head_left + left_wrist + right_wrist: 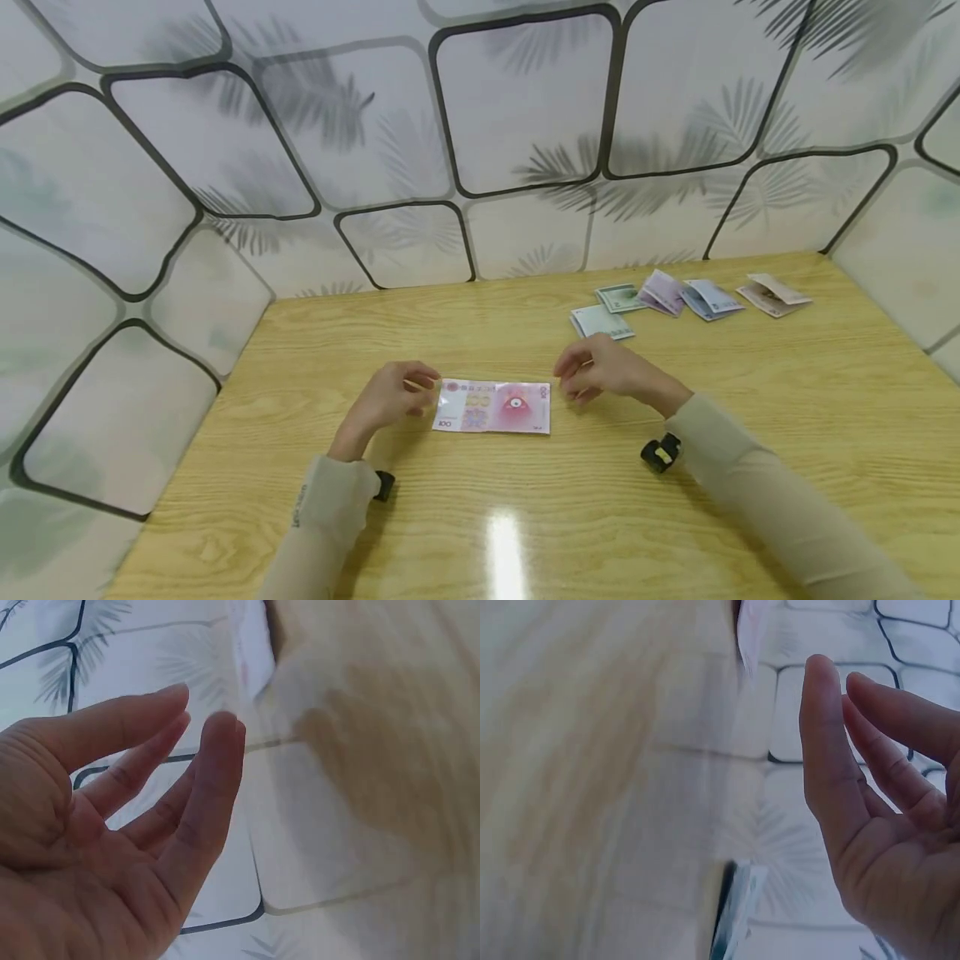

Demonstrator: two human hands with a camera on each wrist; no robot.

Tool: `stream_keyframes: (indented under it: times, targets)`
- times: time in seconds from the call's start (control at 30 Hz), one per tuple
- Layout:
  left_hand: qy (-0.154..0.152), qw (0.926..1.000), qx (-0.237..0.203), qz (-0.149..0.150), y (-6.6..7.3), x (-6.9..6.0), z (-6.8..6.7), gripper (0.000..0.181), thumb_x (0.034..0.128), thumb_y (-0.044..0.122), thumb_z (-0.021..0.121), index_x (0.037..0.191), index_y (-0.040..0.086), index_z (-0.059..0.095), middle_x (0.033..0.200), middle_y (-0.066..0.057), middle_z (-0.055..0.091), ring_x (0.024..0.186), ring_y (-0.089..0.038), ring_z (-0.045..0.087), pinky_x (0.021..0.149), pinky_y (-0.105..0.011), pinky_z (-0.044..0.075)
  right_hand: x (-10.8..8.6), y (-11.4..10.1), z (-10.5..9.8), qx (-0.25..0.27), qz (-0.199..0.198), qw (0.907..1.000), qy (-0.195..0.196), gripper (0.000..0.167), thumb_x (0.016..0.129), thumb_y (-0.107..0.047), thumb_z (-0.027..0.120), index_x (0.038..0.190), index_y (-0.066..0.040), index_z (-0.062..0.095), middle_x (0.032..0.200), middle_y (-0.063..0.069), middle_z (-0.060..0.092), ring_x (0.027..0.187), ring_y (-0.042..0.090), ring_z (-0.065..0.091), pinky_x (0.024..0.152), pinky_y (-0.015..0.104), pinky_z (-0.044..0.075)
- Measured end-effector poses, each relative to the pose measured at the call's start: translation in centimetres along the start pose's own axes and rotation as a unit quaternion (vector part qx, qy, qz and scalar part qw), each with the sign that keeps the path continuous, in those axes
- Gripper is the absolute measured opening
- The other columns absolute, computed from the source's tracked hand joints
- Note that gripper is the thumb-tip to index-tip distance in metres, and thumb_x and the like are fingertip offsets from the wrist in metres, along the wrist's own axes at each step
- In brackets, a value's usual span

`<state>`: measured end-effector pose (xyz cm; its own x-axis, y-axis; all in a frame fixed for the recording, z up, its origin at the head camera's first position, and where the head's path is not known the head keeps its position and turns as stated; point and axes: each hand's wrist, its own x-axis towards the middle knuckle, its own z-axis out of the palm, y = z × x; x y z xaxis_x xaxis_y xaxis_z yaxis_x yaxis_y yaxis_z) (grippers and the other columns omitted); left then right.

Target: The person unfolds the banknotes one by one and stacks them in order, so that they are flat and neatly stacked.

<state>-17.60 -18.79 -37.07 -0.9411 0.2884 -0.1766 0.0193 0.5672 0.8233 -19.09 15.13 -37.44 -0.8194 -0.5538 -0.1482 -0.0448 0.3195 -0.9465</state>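
Observation:
A pink-red banknote marked 100 [491, 407] lies flat on the wooden table, between the two hands. My left hand [390, 400] hovers at its left end, fingers loosely bent and holding nothing. At the right end is my right hand [606, 368], also holding nothing, its fingers relaxed. In the left wrist view the left hand [142, 817] has thumb and fingers apart, with the banknote's edge [255, 649] beyond them. The right wrist view shows the right hand [892, 787] in a similar pose, and the banknote's edge [751, 634] at the top.
Folded banknotes stand or lie at the back right: a pale green one [602, 322], a green one [621, 297], a purple one [662, 293], a blue one [711, 300] and a brownish one [772, 296]. A patterned wall covering [525, 108] rises behind the wooden table [330, 333].

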Motion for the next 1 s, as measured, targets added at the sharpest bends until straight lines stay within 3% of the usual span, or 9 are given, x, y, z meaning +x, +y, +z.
stream_keyframes:
  times: [0.1,0.3,0.63,1.0]
  targets:
    - [0.023,0.9997,0.004,0.001,0.6,0.2,-0.3,0.027,0.093,-0.009,0.062,0.12,-0.013,0.064,0.111,-0.026,0.067,0.09,-0.032,0.069,0.071,-0.037,0.063,-0.4,-0.1,-1.3,0.005,0.006,0.9996,0.028,0.022,0.091,0.011,0.064,0.11,0.021,0.059,0.088,0.015,0.068,0.075,0.018,0.067,0.071,0.036,0.063]
    - [0.036,0.999,0.015,0.022,1.9,1.3,0.0,0.026,0.0941,-0.006,0.063,0.12,-0.013,0.065,0.109,-0.024,0.069,0.093,-0.033,0.07,0.072,-0.035,0.063,-1.3,-0.1,-3.5,0.015,0.007,0.998,0.061,0.026,0.093,0.008,0.064,0.114,0.022,0.056,0.093,0.017,0.068,0.08,0.018,0.067,0.075,0.039,0.063]
    - [0.008,0.9987,-0.04,0.031,3.9,3.4,1.5,0.03,0.0957,-0.005,0.063,0.124,-0.013,0.062,0.112,-0.026,0.067,0.099,-0.042,0.067,0.076,-0.043,0.063,-2.2,0.8,-6.1,0.027,0.024,0.9934,0.109,0.03,0.095,0.005,0.064,0.119,0.021,0.054,0.099,0.016,0.067,0.08,0.019,0.07,0.076,0.036,0.063]
    - [-0.004,0.9966,-0.074,0.036,5.5,5.6,3.3,0.032,0.0953,-0.005,0.064,0.127,-0.011,0.062,0.116,-0.027,0.066,0.103,-0.04,0.067,0.08,-0.04,0.062,-3.1,2.0,-8.0,0.043,0.039,0.9883,0.141,0.037,0.097,0.004,0.062,0.126,0.024,0.049,0.098,0.015,0.067,0.082,0.02,0.071,0.079,0.036,0.062]
